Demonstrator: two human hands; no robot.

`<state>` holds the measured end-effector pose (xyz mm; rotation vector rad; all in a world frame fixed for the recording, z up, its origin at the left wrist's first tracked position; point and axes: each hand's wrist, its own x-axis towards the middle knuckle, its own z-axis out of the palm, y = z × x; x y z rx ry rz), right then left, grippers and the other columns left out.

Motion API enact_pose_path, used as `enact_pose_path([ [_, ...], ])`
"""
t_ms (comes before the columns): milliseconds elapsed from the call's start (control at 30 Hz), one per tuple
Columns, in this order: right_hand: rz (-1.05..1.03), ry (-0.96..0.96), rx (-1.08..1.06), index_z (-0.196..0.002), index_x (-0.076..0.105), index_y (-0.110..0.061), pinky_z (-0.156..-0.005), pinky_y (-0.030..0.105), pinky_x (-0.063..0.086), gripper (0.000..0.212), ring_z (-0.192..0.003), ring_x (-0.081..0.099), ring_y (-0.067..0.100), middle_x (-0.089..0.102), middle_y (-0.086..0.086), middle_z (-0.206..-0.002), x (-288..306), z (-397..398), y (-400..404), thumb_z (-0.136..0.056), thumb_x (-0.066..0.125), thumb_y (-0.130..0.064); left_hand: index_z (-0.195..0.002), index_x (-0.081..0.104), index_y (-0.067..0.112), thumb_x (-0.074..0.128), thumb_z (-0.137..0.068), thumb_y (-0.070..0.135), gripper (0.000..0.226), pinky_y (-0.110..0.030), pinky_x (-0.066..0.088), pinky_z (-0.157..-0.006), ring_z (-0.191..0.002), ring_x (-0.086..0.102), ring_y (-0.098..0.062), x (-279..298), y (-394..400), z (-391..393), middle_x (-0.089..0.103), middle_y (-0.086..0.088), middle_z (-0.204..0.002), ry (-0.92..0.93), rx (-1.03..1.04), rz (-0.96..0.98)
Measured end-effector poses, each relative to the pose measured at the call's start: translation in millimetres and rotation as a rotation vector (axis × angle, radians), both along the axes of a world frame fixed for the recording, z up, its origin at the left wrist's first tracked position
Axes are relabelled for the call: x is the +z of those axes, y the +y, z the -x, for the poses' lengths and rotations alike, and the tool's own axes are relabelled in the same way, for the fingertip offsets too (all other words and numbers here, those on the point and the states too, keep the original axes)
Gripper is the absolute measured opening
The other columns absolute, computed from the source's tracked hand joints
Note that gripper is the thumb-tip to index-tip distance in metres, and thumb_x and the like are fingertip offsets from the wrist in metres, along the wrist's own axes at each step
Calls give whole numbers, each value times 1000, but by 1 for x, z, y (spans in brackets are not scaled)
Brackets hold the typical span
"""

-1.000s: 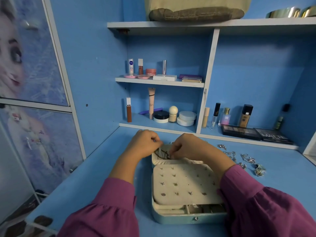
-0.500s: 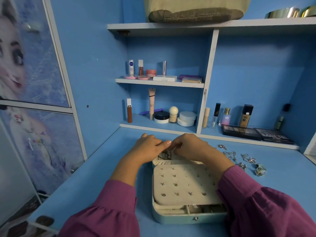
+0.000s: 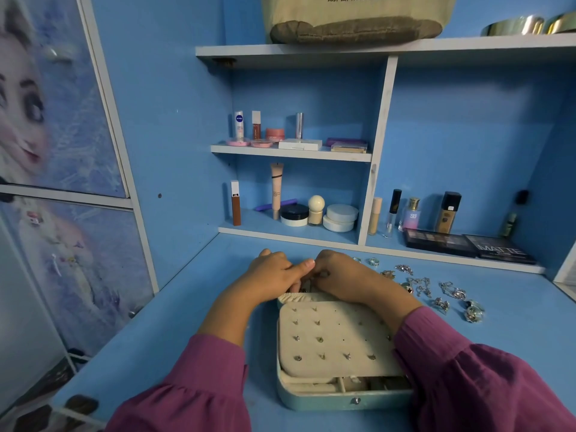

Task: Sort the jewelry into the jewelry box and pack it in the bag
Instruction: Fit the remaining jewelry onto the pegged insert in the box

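An open pale-blue jewelry box [image 3: 314,400] lies on the blue desk in front of me. Its cream earring panel [image 3: 336,335] carries several small studs. Both hands meet at the box's far end, over the elastic pocket of the lid. My left hand [image 3: 274,274] has fingers stretched toward the right one and rests on the pocket edge. My right hand [image 3: 346,277] is curled and pinches a small dark piece of jewelry there, mostly hidden. Loose silver jewelry [image 3: 433,288] lies scattered on the desk to the right. The beige bag [image 3: 355,17] sits on the top shelf.
Shelves behind the desk hold cosmetics: tubes, jars [image 3: 339,217], bottles [image 3: 447,212] and two dark palettes [image 3: 467,246]. Metal bangles [image 3: 514,24] sit on the top shelf at the right. A cupboard with a printed door [image 3: 56,151] stands at the left.
My hands have drawn closer together at the lid pocket. The necklace seen in the pocket earlier is now almost covered by my fingers.
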<state>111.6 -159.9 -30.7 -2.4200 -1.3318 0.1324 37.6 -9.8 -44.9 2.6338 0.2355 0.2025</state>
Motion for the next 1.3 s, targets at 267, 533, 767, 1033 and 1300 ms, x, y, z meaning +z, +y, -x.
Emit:
enact_pose_path([
  [267,65,36,25,-98,72,-22,-92,29,42,35,-105,49,18,50,5,-112,3,5,0,-89,46,-1,-55,65,20,32,-94,58,64,-38,38,-98,-105,42,-16,-1,4,1,55,1,-74,-122,34,88],
  [533,137,49,26,-98,71,-17,-102,38,38,36,-114,43,22,49,3,-120,-1,3,2,-88,44,3,-54,63,19,28,-96,58,67,-39,36,-99,-109,42,-18,-4,12,-2,57,-2,-85,-202,152,-13],
  [767,5,101,30,-86,74,-13,-91,26,42,31,-106,50,17,53,1,-112,3,8,3,-84,51,7,-67,69,17,24,-96,59,68,-39,37,-96,-108,41,-21,-5,14,-3,50,0,-86,-133,152,-126],
  [1033,-46,69,-20,-87,76,-14,-90,31,47,35,-100,52,16,54,-5,-95,6,10,0,-82,48,7,-55,62,19,24,-97,58,69,-38,38,-95,-103,42,-18,-2,12,0,56,1,-80,-116,175,-102],
  [1300,10,109,-25,-91,75,-13,-92,34,44,18,-105,50,17,56,2,-109,8,7,0,-86,59,-21,-83,57,7,45,-96,43,40,-34,46,-68,-73,56,-20,-9,16,0,60,-4,-78,-107,208,117],
])
